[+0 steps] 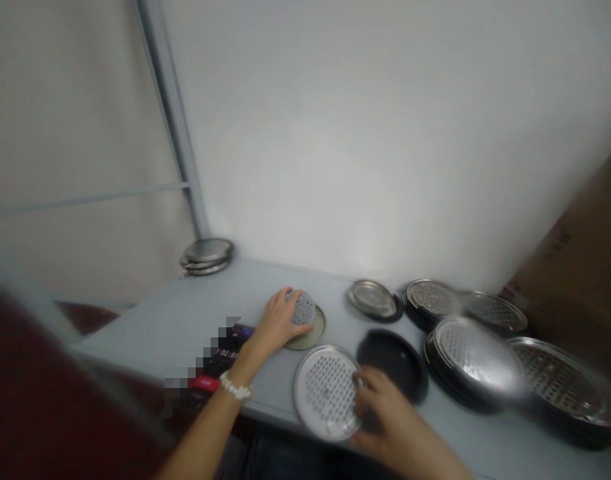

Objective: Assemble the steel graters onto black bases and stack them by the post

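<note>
My left hand (281, 319), with a pale bracelet at the wrist, grips a small grey perforated disc (303, 312) by its edges. Beneath that disc lies a shallow round lid (318, 328), mostly covered by the hand and the disc. With fingers and thumb at its right rim, my right hand (380, 403) holds a larger round metal grater plate (328, 393) at the table's front edge. Just behind the right hand sits a round black dish (395, 363), partly hidden by the fingers.
Several metal graters with black bases (478, 357) are stacked along the right. A smaller round metal piece (372, 298) lies near the wall. Round metal lids (208, 253) are piled at the far left corner. A phone (225, 353) lies left, by a cardboard box (580, 267) opposite.
</note>
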The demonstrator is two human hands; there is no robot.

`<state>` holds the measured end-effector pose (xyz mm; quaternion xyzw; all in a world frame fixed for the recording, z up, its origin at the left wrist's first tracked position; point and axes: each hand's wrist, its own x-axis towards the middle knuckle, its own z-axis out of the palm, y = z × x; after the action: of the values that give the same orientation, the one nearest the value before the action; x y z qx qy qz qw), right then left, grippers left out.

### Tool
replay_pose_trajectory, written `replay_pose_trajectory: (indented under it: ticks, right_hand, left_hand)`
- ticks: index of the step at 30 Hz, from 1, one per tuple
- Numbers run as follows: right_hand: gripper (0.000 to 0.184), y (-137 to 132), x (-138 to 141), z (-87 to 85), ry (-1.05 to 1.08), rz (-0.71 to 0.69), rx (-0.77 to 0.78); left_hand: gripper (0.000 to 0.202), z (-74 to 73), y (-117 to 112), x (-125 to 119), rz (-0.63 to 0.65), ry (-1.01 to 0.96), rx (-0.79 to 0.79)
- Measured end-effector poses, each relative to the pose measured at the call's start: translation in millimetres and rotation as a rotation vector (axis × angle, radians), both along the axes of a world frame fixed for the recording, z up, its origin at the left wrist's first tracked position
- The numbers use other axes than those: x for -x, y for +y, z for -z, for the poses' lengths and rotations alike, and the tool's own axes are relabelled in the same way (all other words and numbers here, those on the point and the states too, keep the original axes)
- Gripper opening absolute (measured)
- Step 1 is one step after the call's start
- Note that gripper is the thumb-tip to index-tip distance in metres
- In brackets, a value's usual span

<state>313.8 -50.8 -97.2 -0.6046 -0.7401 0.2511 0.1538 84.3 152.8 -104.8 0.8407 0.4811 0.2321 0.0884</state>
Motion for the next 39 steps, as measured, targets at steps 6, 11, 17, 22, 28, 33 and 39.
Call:
replay_pose_trajectory:
  ticks: [6,11,17,22,28,33,39]
  right_hand:
    - [0.024,0,-1,2.3,0.015,-0.018,-0.015]
    - [0.026,0,-1,-1.8,0.006,-0.006,0.003]
    - [0.029,0,0,-3.2,0.004,0.0,0.001]
    - [0.03,0,0,-3.1,0.001,-0.002,-0.001]
    - [0.027,-1,0,-4.2,0.01,0.007,-0.008]
    - [0.029,-1,-1,-1.7,0.003,0.012,0.004]
    - [0.028,-1,-1,-3.3,0.0,0.001,0.009]
  left_hand:
    - [0.078,18.1,3,-12,0.013,0.091,-0.024]
    - [0.073,10.6,-2,-5,0.01,0.179,0.089]
    - [0.065,7.1,-5,-2,0.015,0.205,0.098]
    - [0.063,8.5,-4,-3,0.047,0.202,0.112]
    - [0.064,8.8,-1,-3,0.073,0.161,0.139]
    - [0.061,9.1,1,-2,0.077,0.138,0.129]
    - [0.063,9.8,0,-1,0.104,0.163,0.128]
